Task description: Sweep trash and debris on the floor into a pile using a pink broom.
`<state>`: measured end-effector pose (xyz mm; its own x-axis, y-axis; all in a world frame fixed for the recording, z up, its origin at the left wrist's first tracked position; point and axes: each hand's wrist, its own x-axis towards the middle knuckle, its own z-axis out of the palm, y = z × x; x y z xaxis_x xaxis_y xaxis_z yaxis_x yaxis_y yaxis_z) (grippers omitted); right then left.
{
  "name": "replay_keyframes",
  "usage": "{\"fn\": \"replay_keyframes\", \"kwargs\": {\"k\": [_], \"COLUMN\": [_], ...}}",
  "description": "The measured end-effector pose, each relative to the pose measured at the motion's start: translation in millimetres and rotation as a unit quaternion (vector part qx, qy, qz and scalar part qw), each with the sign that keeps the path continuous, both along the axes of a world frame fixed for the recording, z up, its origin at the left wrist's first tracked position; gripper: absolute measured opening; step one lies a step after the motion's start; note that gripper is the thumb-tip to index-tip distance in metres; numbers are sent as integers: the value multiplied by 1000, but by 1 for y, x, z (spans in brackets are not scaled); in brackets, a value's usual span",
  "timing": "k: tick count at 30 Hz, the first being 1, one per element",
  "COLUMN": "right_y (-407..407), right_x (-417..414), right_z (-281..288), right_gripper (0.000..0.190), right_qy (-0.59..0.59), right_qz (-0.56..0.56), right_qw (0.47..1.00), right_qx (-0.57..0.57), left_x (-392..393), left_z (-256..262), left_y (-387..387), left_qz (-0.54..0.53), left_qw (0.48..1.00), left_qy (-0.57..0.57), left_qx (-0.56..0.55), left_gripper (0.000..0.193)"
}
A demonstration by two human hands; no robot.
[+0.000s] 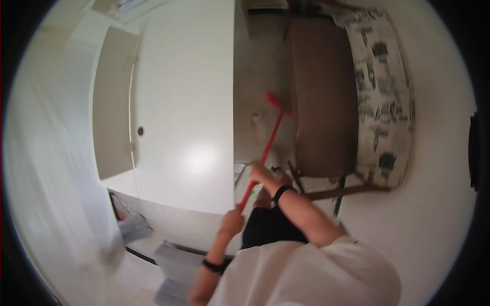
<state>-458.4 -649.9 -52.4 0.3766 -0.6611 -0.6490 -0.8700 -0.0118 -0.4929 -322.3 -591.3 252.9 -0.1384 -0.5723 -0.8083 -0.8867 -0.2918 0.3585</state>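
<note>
A red long-handled broom [269, 142] slants down to the floor, both of my hands closed around its stick. My left hand [232, 221] grips the near end, beside the corner of the white desk [183, 114]. Farther down the stick, my right hand [265, 174] holds on, a dark band around its wrist. The red broom head [276, 103] is blurred and lies close to the front edge of a brown seat [325, 95]; its bristles cannot be made out. On the floor left of the head is a small pale and orange thing [256, 128], too blurred to name.
The desktop borders the floor strip [252, 69] on the left. On the right, the seat has a patterned backrest [383, 95] and a wooden armrest [344, 192]. Grey boxes [176, 264] stand at lower left, near a grey bundle [134, 228].
</note>
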Motion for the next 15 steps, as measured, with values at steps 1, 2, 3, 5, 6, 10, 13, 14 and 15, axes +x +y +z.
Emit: {"fn": "replay_keyframes", "kwargs": {"k": [1,2,3,5,6,10,13,14,15], "right_y": [6,11,18,15,10,-11,-27,-36,-46], "right_x": [63,71,69,77,71,56,43,39,35], "right_z": [58,78,69,125,141,191,191,196,197], "right_gripper": [21,15,28,30,31,37,35,32,32], "right_qy": [14,-75,-78,-97,-104,-113,-142,-140,-143], "right_qz": [92,139,7,-45,-58,-70,-110,-122,-120], "right_qw": [992,987,996,981,981,977,972,969,968], "right_qx": [-83,-18,45,160,154,169,152,163,166], "left_x": [27,32,30,39,37,31,21,19,16], "left_z": [21,39,52,74,83,126,138,139,135], "left_y": [14,16,14,20,14,-7,-27,-30,-30], "left_qz": [27,23,10,9,16,-29,-34,-22,-21], "left_qw": [994,993,993,992,992,989,989,989,989], "left_qy": [-101,-111,-112,-123,-122,-144,-143,-140,-144], "left_qx": [34,37,37,40,38,6,-22,-36,-33], "left_gripper": [27,27,26,24,24,22,22,23,23]}}
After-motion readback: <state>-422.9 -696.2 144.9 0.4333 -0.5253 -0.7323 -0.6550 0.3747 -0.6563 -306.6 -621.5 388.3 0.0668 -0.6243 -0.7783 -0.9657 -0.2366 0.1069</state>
